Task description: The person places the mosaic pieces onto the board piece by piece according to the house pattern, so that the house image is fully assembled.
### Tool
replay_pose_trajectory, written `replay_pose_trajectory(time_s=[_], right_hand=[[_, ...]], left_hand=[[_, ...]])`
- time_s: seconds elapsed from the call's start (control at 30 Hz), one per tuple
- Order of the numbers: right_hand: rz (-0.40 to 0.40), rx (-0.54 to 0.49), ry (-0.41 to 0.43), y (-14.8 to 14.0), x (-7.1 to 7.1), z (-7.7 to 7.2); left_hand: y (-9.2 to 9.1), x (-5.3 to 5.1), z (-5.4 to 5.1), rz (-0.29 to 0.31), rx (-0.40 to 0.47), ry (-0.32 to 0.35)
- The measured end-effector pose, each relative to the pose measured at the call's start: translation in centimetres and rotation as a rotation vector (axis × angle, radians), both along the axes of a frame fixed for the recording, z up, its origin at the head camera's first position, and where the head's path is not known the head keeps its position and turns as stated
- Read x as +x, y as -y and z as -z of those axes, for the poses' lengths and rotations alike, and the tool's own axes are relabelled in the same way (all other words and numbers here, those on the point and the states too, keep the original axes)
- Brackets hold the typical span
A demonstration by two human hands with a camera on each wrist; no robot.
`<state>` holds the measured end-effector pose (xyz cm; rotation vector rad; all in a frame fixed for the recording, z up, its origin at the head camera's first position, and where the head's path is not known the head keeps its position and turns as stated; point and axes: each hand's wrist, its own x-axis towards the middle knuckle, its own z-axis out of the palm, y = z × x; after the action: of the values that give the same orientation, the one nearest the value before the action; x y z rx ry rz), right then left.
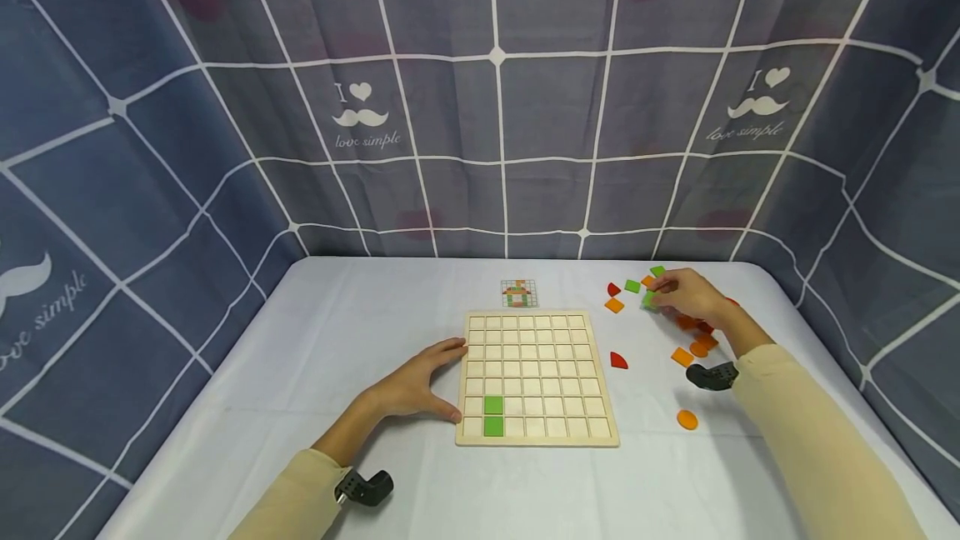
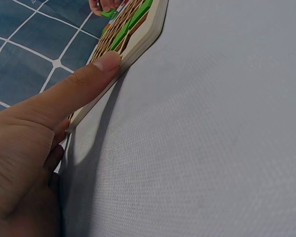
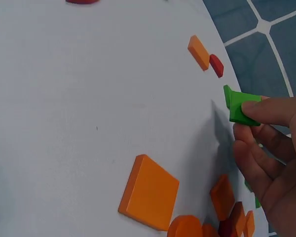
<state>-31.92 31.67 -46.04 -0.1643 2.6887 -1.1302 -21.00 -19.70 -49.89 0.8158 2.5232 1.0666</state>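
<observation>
My right hand [image 1: 692,297] pinches a green square tile [image 3: 238,103] between thumb and fingers, held above the scattered tiles at the back right. My left hand [image 1: 412,383] rests along the left side of a wooden grid board [image 1: 555,442]. Its thumb [image 2: 91,76] touches the board's rim near the front corner, while the other fingers reach the side farther back. Two green squares [image 1: 493,415] lie in the board's grid, one in front of the other, near its front left.
Behind the board lies a small patterned card [image 1: 519,293]. Orange tiles [image 1: 682,357], red quarter-round tiles [image 1: 618,360] and green tiles [image 1: 632,286] lie to the right. An orange disc [image 1: 687,419] is nearer me. A dark grid-patterned curtain [image 1: 450,107] surrounds the white table.
</observation>
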Motion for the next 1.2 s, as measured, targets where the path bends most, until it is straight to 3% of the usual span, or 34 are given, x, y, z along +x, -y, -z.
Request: replay_pose_trajectory(time_s=[0.37,0.63,0.9,1.2], right_hand=[[-0.158,-0.035,0.014,2.7,0.4,-1.9],[-0.326,-0.083,0.041,5.5,1.0,-3.2],[-0.387,-0.107,0.09,8.1,1.7,-2.9],[-0.472,-0.129,0.067,10.8,2.3,-2.7]], left_hand=[[0.0,0.0,-0.1,0.005,-0.001,-0.006],[0.1,-0.2,0.1,0.002,-0.01,-0.005],[0.1,0.0,0.1,-0.009,-0.022,-0.006],[0.1,0.0,0.0,-0.011,-0.032,-0.007]])
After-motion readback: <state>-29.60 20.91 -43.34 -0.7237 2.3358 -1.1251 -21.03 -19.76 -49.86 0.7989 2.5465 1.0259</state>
